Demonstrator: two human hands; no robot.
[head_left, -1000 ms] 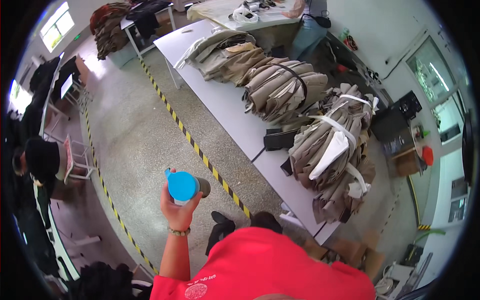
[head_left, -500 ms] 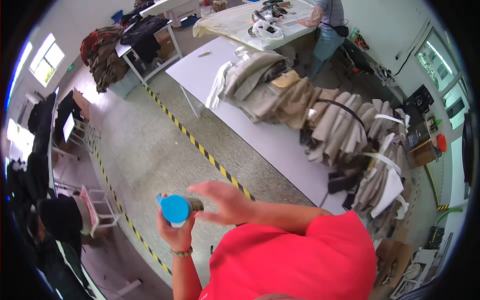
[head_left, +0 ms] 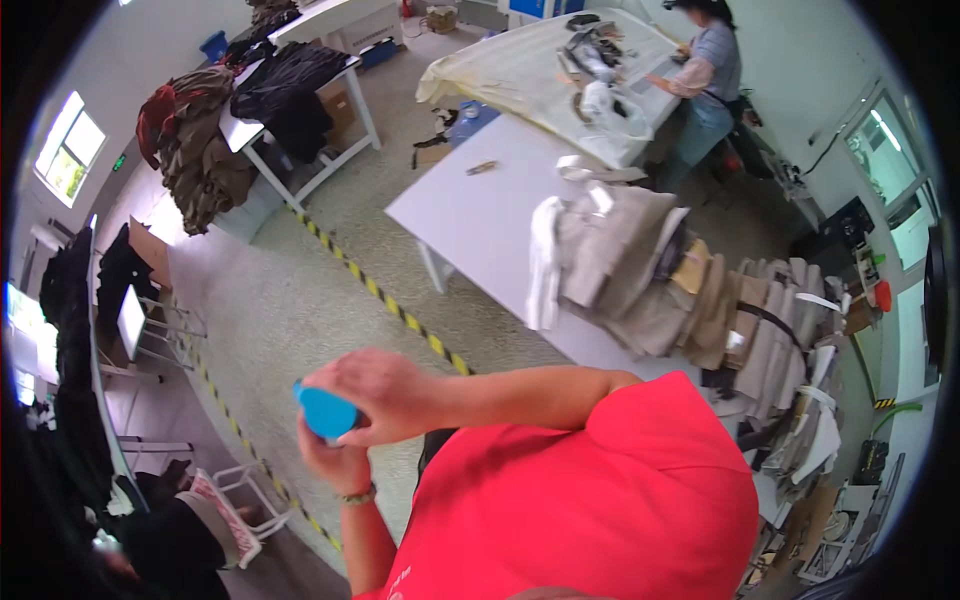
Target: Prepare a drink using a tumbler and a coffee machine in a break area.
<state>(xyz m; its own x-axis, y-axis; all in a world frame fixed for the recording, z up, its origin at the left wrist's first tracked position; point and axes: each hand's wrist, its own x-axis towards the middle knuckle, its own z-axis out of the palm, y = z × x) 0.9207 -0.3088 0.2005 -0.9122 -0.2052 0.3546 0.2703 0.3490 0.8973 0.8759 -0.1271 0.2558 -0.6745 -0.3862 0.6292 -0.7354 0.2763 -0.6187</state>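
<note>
In front of my red-sleeved body I hold a bottle with a round blue lid (head_left: 328,412); a small blue tab sticks out at the lid's far left edge. My left hand (head_left: 335,462), with a beaded bracelet at its wrist, is closed around the bottle from below. From the right my right hand (head_left: 378,392) reaches over, its fingers and thumb curled about the lid's edge and covering part of it. The bottle's body is hidden behind the hands and the lid.
A white table (head_left: 470,215) ahead to the right bears stacked grey-brown garment pieces (head_left: 620,245). Beyond it a person (head_left: 708,75) stands at a cloth-covered table (head_left: 500,65). Yellow-black tape (head_left: 385,298) crosses the floor. Dark clothes lie on a table at far left; a white stool (head_left: 225,515) stands near left.
My right hand has come from beside the bottle onto its blue lid. The bottle has shifted slightly left. The view has turned left, so the tables appear farther right.
</note>
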